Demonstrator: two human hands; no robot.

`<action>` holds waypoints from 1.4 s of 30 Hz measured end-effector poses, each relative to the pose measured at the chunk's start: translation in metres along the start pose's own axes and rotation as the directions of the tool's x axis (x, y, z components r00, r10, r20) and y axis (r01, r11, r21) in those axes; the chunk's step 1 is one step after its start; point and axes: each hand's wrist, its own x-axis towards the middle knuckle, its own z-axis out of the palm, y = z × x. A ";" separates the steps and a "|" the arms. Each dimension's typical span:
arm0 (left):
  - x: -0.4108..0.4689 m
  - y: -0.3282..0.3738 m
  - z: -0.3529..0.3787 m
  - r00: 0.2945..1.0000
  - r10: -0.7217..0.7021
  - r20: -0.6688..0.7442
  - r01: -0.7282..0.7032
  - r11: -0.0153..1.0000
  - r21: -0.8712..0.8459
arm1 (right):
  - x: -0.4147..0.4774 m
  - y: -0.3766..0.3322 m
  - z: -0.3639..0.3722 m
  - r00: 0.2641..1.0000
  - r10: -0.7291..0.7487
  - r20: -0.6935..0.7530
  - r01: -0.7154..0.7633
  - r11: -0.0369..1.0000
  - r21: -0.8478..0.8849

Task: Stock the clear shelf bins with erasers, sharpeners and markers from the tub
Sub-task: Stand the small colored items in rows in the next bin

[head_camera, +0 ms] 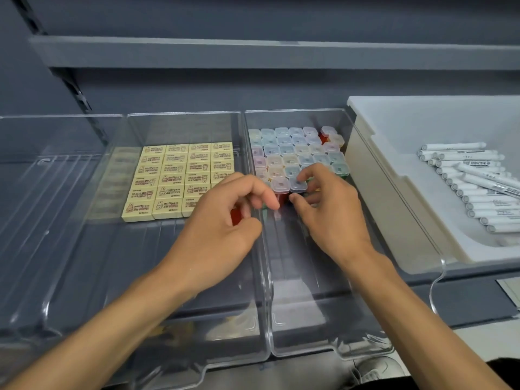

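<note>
- Right hand [332, 212]: fingers bent, index tip on the cap and thumb at the near side of one sharpener [297, 187]; pinched at the front row of the block.
- Left hand [222, 220]: curled above the wall between two bins, closed round a red piece [235, 216], seemingly another sharpener; mostly hidden by the fingers.
- Sharpeners [298, 150]: upright, packed in touching rows in the back half of the right bin [295, 319]; clear caps, coloured bodies.
- Handling, as judged: light, rigid plastic; smooth caps, likely slippery; risk of a cap lifting off if pulled by the top alone. Best taken low on two opposite side faces of the body, then slid up against the neighbours.
- Erasers [174, 178]: flat in rows in the middle bin [140, 263]; judged light, slightly soft, grippy; easy by the long edges.
- Markers [475, 192]: lying loose in the tub [374, 153], just beside the right bin; judged light, stiff, prone to roll; best gathered by the barrels, several at once.
</note>
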 end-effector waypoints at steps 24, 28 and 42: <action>-0.012 0.023 0.018 0.967 0.248 -0.057 -0.254 0.939 -0.231 | -0.048 -0.038 -0.028 0.910 -0.223 0.348 -0.106 0.688 0.718; -0.012 0.022 0.019 0.949 0.308 -0.061 -0.314 0.926 -0.212 | -0.046 -0.035 -0.031 0.904 -0.230 0.360 -0.151 0.617 0.772; -0.006 0.005 0.017 0.969 0.229 -0.091 -0.226 0.973 0.045 | -0.036 -0.028 -0.033 0.991 -0.064 0.117 -0.065 0.536 0.841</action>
